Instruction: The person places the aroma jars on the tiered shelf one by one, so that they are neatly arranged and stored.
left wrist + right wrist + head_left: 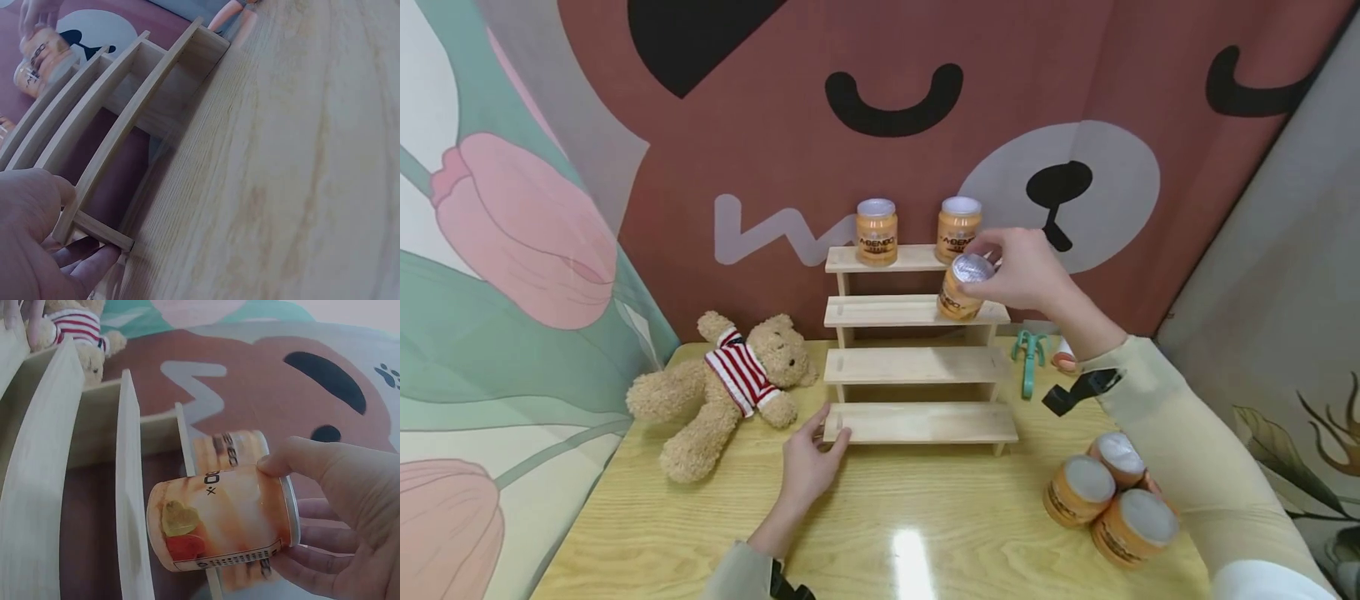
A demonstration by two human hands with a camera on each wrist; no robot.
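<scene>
The right hand [337,519] grips an orange jar [222,522] by its lid end, thumb on top and fingers below, tilted beside the edge of a wooden shelf [128,487]. A second jar [231,450] stands just behind it. A teddy bear [78,331] in a striped top lies beyond the shelves.
</scene>
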